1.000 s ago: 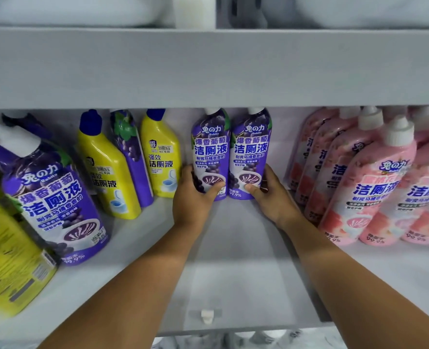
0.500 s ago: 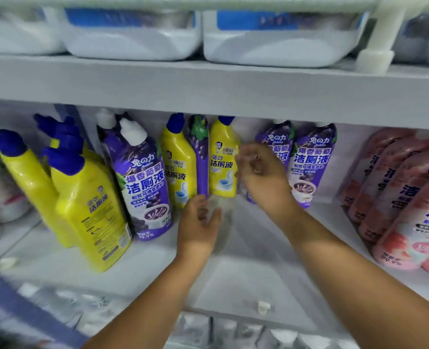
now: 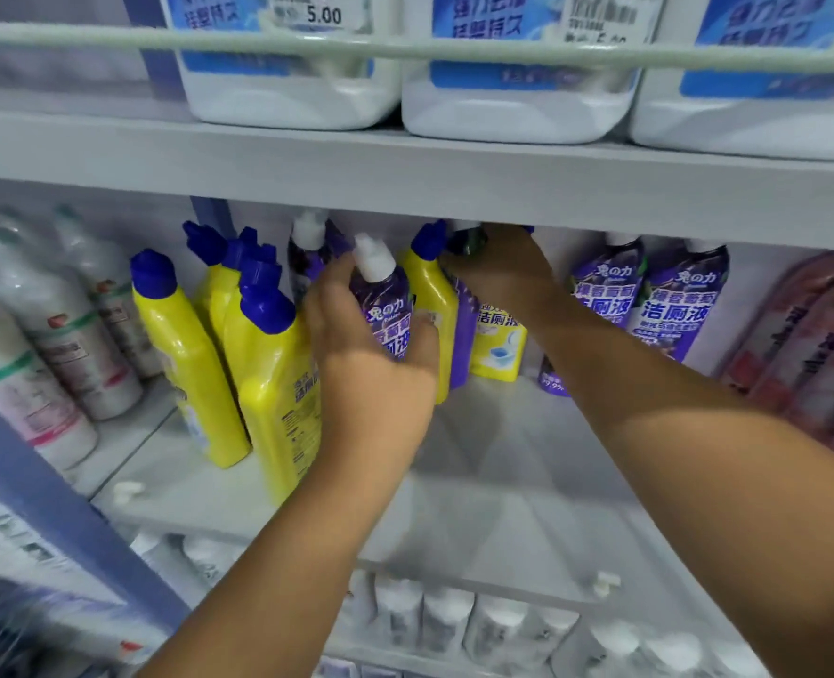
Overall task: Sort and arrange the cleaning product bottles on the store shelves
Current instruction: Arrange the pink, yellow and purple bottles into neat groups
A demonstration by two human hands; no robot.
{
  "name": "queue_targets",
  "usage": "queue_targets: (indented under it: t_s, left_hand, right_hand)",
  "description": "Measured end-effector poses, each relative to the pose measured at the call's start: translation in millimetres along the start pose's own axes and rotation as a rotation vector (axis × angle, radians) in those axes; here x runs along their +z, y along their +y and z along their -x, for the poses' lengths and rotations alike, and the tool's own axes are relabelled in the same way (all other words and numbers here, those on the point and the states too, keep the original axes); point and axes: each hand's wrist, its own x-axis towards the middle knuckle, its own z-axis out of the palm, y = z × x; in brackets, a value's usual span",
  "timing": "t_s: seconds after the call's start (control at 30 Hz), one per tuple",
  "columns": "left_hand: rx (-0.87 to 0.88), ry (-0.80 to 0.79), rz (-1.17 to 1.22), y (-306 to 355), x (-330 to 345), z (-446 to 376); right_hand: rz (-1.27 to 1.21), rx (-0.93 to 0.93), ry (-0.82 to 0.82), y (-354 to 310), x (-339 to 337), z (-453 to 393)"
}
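Cleaning product bottles: we note both hands have left the purple pair [image 3: 649, 305], now at the back right of the shelf [image 3: 503, 482]. Left hand [image 3: 371, 364] grips a white-capped purple bottle [image 3: 383, 305]; right hand [image 3: 498, 271] closes on a misplaced purple bottle [image 3: 463, 335] among yellows. Regrouping by colour begins.

A white clip [image 3: 606, 582] sits on the grey shelf [image 3: 503, 506].

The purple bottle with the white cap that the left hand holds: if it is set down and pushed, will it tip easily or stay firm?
The purple bottle looks tall and narrow, so a push near its cap probably tips it. The left hand wraps its glossy label, which may be slippery. Yellow bottles standing close could stop a fall leftward.
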Motion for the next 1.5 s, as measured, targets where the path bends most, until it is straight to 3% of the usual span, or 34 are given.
queue_targets:
  t_s: [0.23,0.47,0.63,0.8,1.0,1.27,1.5]
  left_hand:
    - [-0.121,-0.147,-0.213,-30,9,-8]
    - [-0.260,-0.383,0.005,-26,35,5]
    - [-0.255,-0.543,0.171,-21,77,12]
    - [-0.202,-0.686,0.249,-12,117,31]
    - [-0.320,-0.630,0.259,-37,138,79]
    - [-0.239,-0.568,0.229,-48,173,82]
    - [-0.291,-0.492,0.300,-59,186,91]
  right_hand:
    - [0.034,-0.077,-0.039,23,-52,56]
    - [-0.127,-0.069,-0.103,67,-124,117]
    - [-0.224,-0.093,-0.083,121,-155,140]
    - [-0.481,-0.084,-0.002,165,-153,146]
    - [-0.484,0.160,0.107,208,-97,169]
    - [-0.582,0.099,0.170,238,-84,153]
    - [-0.808,0.161,0.238,267,-59,148]
